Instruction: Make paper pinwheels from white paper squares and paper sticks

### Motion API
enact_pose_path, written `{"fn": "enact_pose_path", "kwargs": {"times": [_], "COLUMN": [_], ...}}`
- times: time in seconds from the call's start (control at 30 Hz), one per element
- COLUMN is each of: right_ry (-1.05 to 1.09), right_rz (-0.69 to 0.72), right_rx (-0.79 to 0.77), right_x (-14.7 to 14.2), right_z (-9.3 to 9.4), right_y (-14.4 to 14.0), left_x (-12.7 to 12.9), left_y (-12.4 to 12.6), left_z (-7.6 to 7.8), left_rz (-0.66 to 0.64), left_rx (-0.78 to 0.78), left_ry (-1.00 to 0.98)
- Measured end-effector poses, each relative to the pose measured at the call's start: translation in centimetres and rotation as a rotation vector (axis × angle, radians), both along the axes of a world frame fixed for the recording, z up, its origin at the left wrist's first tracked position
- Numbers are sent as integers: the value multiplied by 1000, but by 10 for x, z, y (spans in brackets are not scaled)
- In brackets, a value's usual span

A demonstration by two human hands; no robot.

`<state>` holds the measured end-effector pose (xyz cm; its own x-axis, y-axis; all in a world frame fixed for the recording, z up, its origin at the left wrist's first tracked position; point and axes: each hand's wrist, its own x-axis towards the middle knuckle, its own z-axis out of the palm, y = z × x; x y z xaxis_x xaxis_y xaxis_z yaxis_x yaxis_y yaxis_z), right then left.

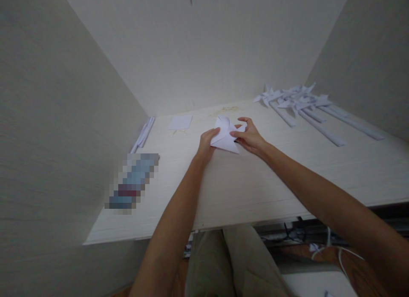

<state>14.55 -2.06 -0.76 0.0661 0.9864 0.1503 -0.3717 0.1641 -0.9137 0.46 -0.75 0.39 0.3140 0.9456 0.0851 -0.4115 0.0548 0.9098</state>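
At a pale wooden desk (pixel 243 190), a seated person's left hand (pixel 206 145) and right hand (pixel 251 137) pinch a partly folded white paper sheet (pixel 226 137), fingers clamped on its edges. Beyond, a small white paper square (pixel 180 122) lies flat, with finished white paper pinwheels on rolled paper sticks (pixel 303 105) lying far right.

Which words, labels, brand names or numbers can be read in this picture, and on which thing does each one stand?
None can be read.
Folded paper between left hand and right hand: blank white.
Small sheet and paper pinwheels: no print shows.
Object at the desk's left edge: blurred into blocks, unreadable.
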Motion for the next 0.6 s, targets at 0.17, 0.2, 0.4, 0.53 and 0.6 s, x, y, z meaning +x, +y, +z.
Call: {"fn": "enact_pose_path", "kwargs": {"times": [0.17,0.2,0.4,0.53,0.6], "right_ry": [-91,-108,-152,-139,-135], "right_rz": [69,55,-56,-61,-28], "right_rx": [16,25,78,77,60], "right_x": [-2,-3,-4,-4,-3], "right_z": [2,2,1,2,3], "right_y": [-7,-8,-6,-6,-7], "left_x": [-1,-1,0,0,-1], "left_y": [-3,-4,-2,0,0], "left_z": [1,1,-1,-3,-3], "left_rz": [73,95,146,166,145], "left_rx": [55,74,147,114,104], "left_ry": [185,209,205,200,213]}}
